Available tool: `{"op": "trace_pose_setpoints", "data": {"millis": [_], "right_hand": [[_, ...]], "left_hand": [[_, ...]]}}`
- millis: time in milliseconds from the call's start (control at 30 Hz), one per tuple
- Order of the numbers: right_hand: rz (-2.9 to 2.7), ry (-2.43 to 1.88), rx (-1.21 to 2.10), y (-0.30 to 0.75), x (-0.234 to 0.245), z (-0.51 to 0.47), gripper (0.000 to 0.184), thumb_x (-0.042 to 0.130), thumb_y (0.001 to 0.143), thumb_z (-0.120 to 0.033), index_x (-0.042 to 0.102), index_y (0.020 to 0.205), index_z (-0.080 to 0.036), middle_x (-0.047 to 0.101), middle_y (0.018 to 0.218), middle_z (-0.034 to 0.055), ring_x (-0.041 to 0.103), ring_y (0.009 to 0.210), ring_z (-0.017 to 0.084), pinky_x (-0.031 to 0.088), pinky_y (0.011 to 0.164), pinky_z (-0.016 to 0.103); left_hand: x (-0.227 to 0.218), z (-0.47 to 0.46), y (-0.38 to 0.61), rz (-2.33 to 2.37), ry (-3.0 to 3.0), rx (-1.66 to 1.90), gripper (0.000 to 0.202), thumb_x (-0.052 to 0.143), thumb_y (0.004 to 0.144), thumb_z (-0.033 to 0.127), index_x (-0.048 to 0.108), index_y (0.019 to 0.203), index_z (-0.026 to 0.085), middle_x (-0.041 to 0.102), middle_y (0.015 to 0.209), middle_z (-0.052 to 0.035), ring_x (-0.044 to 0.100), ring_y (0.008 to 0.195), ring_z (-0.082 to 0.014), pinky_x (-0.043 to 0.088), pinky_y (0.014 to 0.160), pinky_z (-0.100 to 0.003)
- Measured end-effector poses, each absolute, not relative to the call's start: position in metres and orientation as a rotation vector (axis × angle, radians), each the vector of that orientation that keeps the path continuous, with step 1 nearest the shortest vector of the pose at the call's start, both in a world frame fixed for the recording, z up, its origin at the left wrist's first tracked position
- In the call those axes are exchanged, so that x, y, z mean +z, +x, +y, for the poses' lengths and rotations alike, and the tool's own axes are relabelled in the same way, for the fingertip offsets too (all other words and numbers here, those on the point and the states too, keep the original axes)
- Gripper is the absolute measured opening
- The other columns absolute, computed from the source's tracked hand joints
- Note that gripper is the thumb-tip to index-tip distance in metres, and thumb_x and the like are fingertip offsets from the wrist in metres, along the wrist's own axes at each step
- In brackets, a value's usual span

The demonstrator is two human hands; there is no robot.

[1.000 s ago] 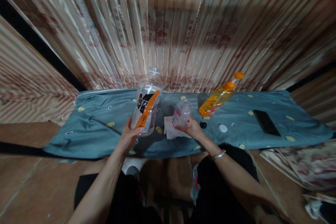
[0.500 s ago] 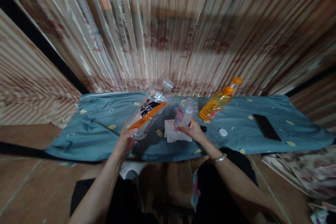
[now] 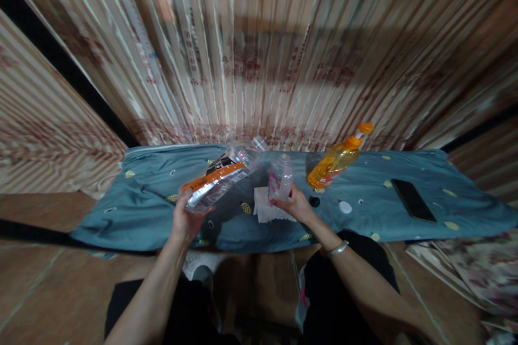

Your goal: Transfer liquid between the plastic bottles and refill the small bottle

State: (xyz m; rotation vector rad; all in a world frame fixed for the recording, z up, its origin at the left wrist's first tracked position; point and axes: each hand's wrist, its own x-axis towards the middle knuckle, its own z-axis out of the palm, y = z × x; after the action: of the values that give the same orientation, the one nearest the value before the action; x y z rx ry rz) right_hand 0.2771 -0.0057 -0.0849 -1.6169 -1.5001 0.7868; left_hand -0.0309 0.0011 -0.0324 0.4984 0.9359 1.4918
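My left hand (image 3: 189, 221) grips the base of a large clear plastic bottle (image 3: 220, 178) with an orange and black label. The bottle is tilted, its open-looking neck pointing up and right toward the small bottle. My right hand (image 3: 295, 204) is closed around a small clear bottle (image 3: 280, 179) with a pink print, held nearly upright above a folded white tissue (image 3: 265, 211). The large bottle's mouth is a little left of the small bottle's mouth and appears apart from it. Whether liquid flows between them I cannot make out.
A pump bottle of orange-yellow liquid (image 3: 334, 163) stands right of my right hand. Near it lie a black cap (image 3: 314, 201) and a white round lid (image 3: 345, 207). A dark phone (image 3: 413, 199) rests farther right on the blue cloth (image 3: 141, 199). A striped curtain (image 3: 259, 54) hangs behind.
The large bottle has tipped closer to level, its neck dropping slightly and its label rolling around. The small bottle has become more upright and shifted slightly left.
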Motion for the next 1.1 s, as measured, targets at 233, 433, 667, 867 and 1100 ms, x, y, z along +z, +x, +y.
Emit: {"op": "trace_pose_setpoints", "data": {"millis": [233, 433, 667, 867, 1100], "right_hand": [[-1.549, -1.61, 0.768, 0.273, -0.087, -0.005, 0.061, 0.091, 0.07, -0.031, 0.068, 0.126, -0.023, 0.084, 0.105, 0.0083, 0.08, 0.101, 0.035, 0.064, 0.09, 0.045], [-1.594, -1.64, 0.754, 0.27, -0.083, -0.004, 0.063, 0.089, 0.072, -0.031, 0.065, 0.13, -0.021, 0.083, 0.113, 0.0094, 0.08, 0.104, 0.033, 0.062, 0.092, 0.043], [-1.602, -1.618, 0.746, 0.271, -0.084, -0.005, 0.065, 0.087, 0.072, -0.027, 0.065, 0.133, -0.023, 0.083, 0.109, 0.0087, 0.081, 0.099, 0.034, 0.063, 0.086, 0.043], [-1.627, -1.682, 0.725, 0.272, -0.086, -0.005, 0.068, 0.088, 0.073, -0.03, 0.061, 0.135, -0.02, 0.083, 0.109, 0.0088, 0.081, 0.097, 0.032, 0.061, 0.086, 0.041], [-1.648, -1.68, 0.702, 0.271, -0.088, -0.004, 0.067, 0.087, 0.073, -0.031, 0.061, 0.135, -0.022, 0.083, 0.111, 0.0068, 0.08, 0.098, 0.03, 0.061, 0.086, 0.038]], "left_hand": [[-0.034, 0.005, -0.036, 0.925, 0.528, 1.532, 0.049, 0.088, 0.063, 0.037, 0.073, 0.107, 0.022, 0.079, 0.097, -0.0033, 0.074, 0.069, -0.0214, 0.058, 0.042, -0.026], [-0.033, 0.007, -0.038, 0.928, 0.565, 1.564, 0.058, 0.089, 0.064, 0.042, 0.073, 0.117, 0.023, 0.078, 0.096, -0.0037, 0.07, 0.066, -0.0196, 0.055, 0.043, -0.025], [-0.032, 0.009, -0.042, 0.955, 0.582, 1.58, 0.062, 0.087, 0.063, 0.044, 0.073, 0.12, 0.023, 0.076, 0.093, -0.0034, 0.069, 0.063, -0.0192, 0.056, 0.041, -0.025], [-0.029, 0.009, -0.044, 0.954, 0.605, 1.598, 0.06, 0.089, 0.06, 0.045, 0.076, 0.116, 0.025, 0.077, 0.094, -0.0025, 0.068, 0.062, -0.0176, 0.056, 0.04, -0.024], [-0.03, 0.008, -0.046, 0.955, 0.638, 1.608, 0.062, 0.089, 0.063, 0.046, 0.076, 0.119, 0.023, 0.075, 0.097, -0.0039, 0.068, 0.066, -0.0184, 0.056, 0.041, -0.024]]}}
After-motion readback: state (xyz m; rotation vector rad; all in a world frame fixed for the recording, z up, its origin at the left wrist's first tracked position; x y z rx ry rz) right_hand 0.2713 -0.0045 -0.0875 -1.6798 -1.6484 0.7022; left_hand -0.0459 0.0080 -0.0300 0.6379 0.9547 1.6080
